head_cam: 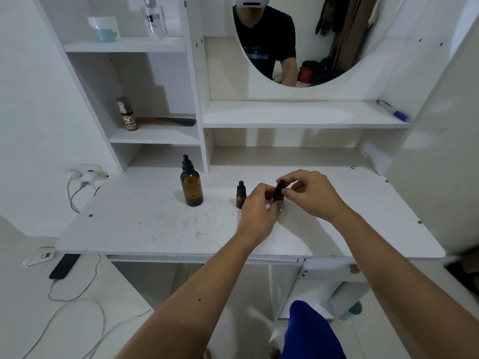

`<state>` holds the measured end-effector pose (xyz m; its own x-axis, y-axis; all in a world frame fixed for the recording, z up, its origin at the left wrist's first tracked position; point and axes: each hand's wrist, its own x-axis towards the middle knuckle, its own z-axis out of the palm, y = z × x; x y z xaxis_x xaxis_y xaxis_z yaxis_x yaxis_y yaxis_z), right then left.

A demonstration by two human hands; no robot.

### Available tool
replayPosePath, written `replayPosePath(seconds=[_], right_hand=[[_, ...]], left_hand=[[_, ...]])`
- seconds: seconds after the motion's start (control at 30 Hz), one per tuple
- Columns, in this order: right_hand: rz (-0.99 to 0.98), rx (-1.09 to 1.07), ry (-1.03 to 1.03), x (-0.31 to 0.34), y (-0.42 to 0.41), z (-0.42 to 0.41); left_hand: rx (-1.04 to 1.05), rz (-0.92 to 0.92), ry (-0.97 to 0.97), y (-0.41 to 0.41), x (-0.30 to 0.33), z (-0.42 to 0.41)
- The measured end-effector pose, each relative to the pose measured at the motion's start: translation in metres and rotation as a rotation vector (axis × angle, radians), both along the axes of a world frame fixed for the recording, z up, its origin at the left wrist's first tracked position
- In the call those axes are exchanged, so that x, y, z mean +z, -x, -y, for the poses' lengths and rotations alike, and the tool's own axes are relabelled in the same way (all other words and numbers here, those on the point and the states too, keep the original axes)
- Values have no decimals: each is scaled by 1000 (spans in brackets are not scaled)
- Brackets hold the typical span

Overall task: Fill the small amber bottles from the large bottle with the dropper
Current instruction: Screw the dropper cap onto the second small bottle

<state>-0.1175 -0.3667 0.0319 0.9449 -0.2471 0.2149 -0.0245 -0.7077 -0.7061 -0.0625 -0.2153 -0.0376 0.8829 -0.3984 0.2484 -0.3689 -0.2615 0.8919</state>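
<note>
Item: small amber dropper bottle (279,195), held above the desk (155,224) at 3 o'clock of its capped twin (240,195), left hand (256,206) gripping the body, right hand (313,193) apparently pinching the cap; unscrew upright, body steady, large amber bottle (191,186) waiting at 9 o'clock.

Your left hand (258,203) grips a small amber bottle (278,194) low on its body while your right hand (315,193) pinches its black cap. Just left stands a second small bottle (240,195); the large amber dropper bottle (191,183) stands farther left on the counter (145,224).
</note>
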Motion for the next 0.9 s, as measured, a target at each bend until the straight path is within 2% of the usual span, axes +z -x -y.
replayPosePath(seconds=[0.13,0.27,0.43,0.67,0.9], right_hand=[[18,-87,-10,-3,-3,0],[9,6,-20,-2,0,0],[14,-68,-28,-5,-2,1],[-87,191,4,4,-6,11],[-71,117,52,-1,-13,9]], left_hand=[[-5,4,-6,-1,-1,-1],[-2,17,-9,0,-1,-1],[-3,-8,-16,-2,-2,-1],[-2,-35,-20,0,1,0],[12,-31,-43,0,2,0]])
